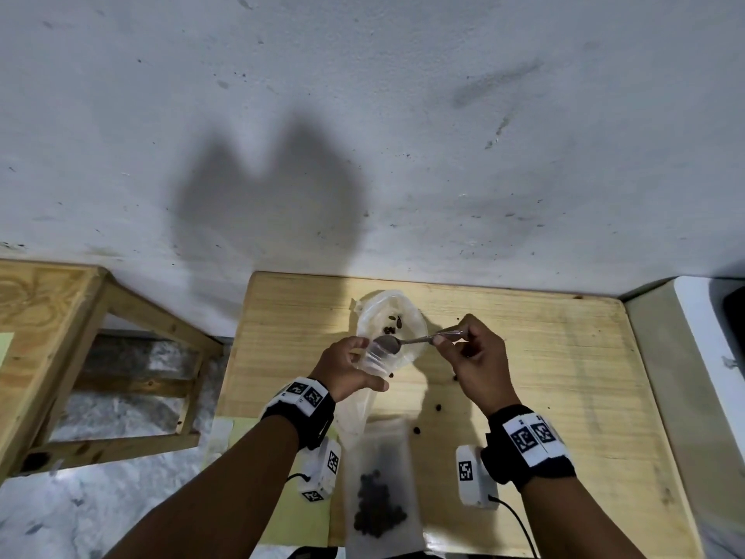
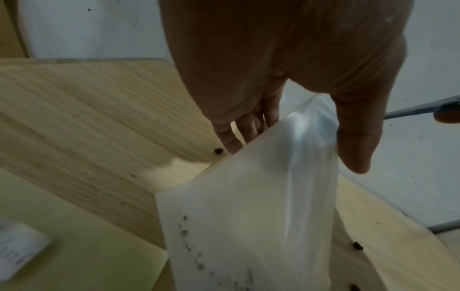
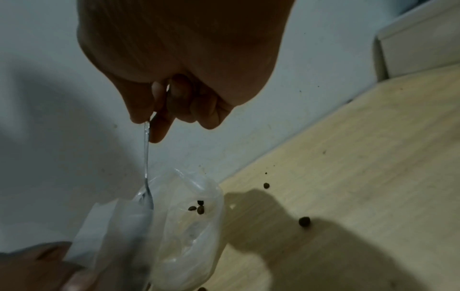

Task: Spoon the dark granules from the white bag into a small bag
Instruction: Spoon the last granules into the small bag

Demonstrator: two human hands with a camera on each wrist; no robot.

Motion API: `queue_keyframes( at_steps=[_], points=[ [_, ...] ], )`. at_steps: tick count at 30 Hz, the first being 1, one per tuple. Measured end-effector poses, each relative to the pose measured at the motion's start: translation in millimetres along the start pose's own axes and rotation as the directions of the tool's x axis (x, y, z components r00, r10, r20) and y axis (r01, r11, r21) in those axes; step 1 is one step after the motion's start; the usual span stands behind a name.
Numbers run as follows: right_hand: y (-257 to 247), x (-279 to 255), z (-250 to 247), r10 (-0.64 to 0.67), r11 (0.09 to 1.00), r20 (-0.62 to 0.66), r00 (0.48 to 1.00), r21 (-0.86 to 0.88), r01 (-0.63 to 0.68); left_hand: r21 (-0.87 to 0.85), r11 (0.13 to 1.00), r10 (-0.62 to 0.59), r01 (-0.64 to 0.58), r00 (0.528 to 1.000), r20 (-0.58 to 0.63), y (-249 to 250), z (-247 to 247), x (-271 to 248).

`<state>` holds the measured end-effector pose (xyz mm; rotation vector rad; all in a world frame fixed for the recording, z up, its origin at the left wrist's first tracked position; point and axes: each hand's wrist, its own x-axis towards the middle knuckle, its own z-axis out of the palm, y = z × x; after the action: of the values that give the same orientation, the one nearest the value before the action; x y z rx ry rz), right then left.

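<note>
My left hand [image 1: 369, 365] grips the open mouth of the small frosted bag [image 1: 379, 449], thumb [image 2: 356, 137] on one side and fingers on the other. The bag's body [image 2: 248, 216] trails toward me, with a heap of dark granules [image 1: 379, 506] at its bottom. My right hand [image 1: 443, 340] pinches the handle of a metal spoon [image 1: 415, 340]. The spoon's bowl [image 3: 147, 202] sits at the small bag's mouth; what it carries is unclear. Just behind lies the crumpled white bag [image 1: 403, 316], with a few granules [image 3: 196, 206] inside.
Loose granules [image 1: 437, 406] are scattered on the wooden table [image 1: 544, 377], to the right of the bags. A pale yellow sheet [image 1: 282, 518] covers the near-left corner. A wooden frame [image 1: 60, 316] stands to the left, a white object [image 1: 705, 316] at the right, a wall behind.
</note>
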<state>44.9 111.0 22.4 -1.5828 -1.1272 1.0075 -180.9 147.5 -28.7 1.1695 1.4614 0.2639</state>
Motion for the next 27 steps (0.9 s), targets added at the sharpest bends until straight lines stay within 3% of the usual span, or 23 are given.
queue_keyframes(
  at_steps=[3,6,10,14,17,22,27],
  points=[
    [-0.4,1.7,-4.3,-0.012,0.997,-0.198,0.980,0.067,0.026,-0.006,1.000,0.009,-0.010,1.000,-0.019,-0.8,-1.3,-0.8],
    [6.7,5.0,-1.4,0.011,1.000,-0.319,0.948,-0.008,-0.014,0.008,1.000,0.018,-0.018,1.000,-0.008,-0.7,-2.7,-0.9],
    [20.1,5.7,11.7,-0.015,0.976,-0.284,0.959,-0.212,-0.047,0.028,0.999,0.045,-0.046,0.999,0.016,0.1,-2.5,-1.7],
    [24.2,3.7,15.2,-0.064,0.932,-0.276,0.959,-0.361,-0.042,-0.001,0.995,0.098,-0.098,0.994,-0.050,2.4,-4.2,-4.3],
    [21.3,1.5,16.5,-0.062,0.934,-0.241,0.969,-0.356,-0.029,-0.019,0.992,0.125,-0.127,0.989,-0.082,2.9,-3.3,-4.6],
    [9.3,3.4,25.6,-0.099,0.977,-0.198,0.975,-0.206,0.058,-0.030,0.992,0.118,-0.120,0.992,-0.054,4.9,-1.3,-5.2],
    [21.5,4.6,33.9,-0.073,0.947,-0.115,0.991,-0.318,0.033,-0.030,0.989,0.141,-0.144,0.987,-0.074,7.7,-2.1,-5.8]
  ],
)
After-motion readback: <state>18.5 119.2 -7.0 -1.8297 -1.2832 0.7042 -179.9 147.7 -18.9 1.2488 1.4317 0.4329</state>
